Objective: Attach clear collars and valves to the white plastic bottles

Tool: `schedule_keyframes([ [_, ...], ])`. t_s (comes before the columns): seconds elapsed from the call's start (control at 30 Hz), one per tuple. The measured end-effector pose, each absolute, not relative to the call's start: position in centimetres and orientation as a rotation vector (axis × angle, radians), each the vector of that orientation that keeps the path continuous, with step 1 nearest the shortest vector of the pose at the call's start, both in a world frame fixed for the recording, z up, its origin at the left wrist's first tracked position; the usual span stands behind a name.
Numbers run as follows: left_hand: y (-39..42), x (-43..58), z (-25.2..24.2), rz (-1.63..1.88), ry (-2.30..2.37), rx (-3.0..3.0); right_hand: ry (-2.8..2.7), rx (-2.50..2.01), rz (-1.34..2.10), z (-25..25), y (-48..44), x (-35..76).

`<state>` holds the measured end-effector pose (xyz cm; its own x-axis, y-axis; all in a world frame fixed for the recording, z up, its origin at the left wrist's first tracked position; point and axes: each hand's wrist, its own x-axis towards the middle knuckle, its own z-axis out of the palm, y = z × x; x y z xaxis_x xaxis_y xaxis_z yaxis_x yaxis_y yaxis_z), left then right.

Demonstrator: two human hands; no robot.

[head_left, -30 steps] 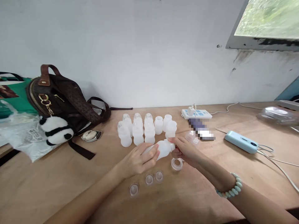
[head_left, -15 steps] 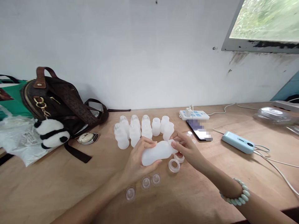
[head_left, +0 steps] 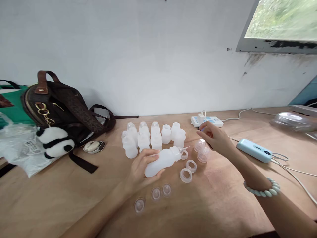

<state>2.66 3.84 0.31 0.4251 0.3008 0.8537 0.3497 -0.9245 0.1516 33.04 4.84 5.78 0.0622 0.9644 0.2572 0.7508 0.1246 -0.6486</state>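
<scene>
My left hand (head_left: 146, 165) is wrapped round a frosted white baby bottle (head_left: 163, 161), tilted with its neck up to the right. A collar (head_left: 175, 153) sits on its neck, with a clear pointed teat beyond. My right hand (head_left: 213, 136) is off the bottle, fingers loosely bent and apart, with nothing visible in them. It hovers above and right of clear domed caps (head_left: 203, 154). Clear collar rings (head_left: 185, 175) lie right of the bottle. Nearer me lie three clear teats (head_left: 156, 194). Behind stand capped bottles (head_left: 143, 140) and three uncapped bottles (head_left: 179, 138).
On the left are a dark backpack (head_left: 66, 99) with a panda charm (head_left: 55, 142), a plastic bag (head_left: 22, 145) and a watch (head_left: 95, 147). At right lie a power strip (head_left: 213, 122), a light-blue power bank (head_left: 254, 150) with cables, and clear plastic containers (head_left: 289, 119).
My right hand has let go of the bottle's neck and moved right and up, over by the domed caps. My left hand still holds the bottle, shifted slightly left.
</scene>
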Motion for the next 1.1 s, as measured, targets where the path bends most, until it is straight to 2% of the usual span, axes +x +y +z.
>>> schedule_keyframes([
  [0.07, 3.9, 2.7, 0.0, -1.555, -0.599, -2.617, -1.816, -1.957, 0.203, 5.4, 6.0, 34.4],
  [0.13, 4.0, 2.7, -0.3, -1.568, -0.62, -2.633, -1.877, -2.056, 0.19, 4.7, 6.9, 35.0],
  [0.27, 4.1, 2.6, -0.6, -1.556, -0.644, -2.665, -1.931, -2.051, 0.275, 4.1, 7.7, 35.8],
  [0.37, 4.1, 2.5, -0.5, -1.571, -0.656, -2.661, -1.878, -2.026, 0.223, 5.5, 7.1, 37.1],
  [0.47, 4.0, 2.4, -0.2, -1.637, -0.737, -2.661, -1.798, -1.808, 0.252, 7.2, 5.7, 37.3],
  [0.6, 3.9, 2.4, -0.2, -1.766, -0.853, -2.668, -1.889, -1.242, 0.857, 7.4, 4.1, 34.0],
  [0.7, 3.8, 2.4, -0.4, -1.827, -0.884, -2.698, -1.872, -1.091, 1.061, 6.5, 3.6, 30.7],
  [1.1, 2.6, 2.6, -0.6, -1.866, -0.869, -2.715, -1.805, -0.888, 1.007, 3.9, 2.9, 27.7],
])
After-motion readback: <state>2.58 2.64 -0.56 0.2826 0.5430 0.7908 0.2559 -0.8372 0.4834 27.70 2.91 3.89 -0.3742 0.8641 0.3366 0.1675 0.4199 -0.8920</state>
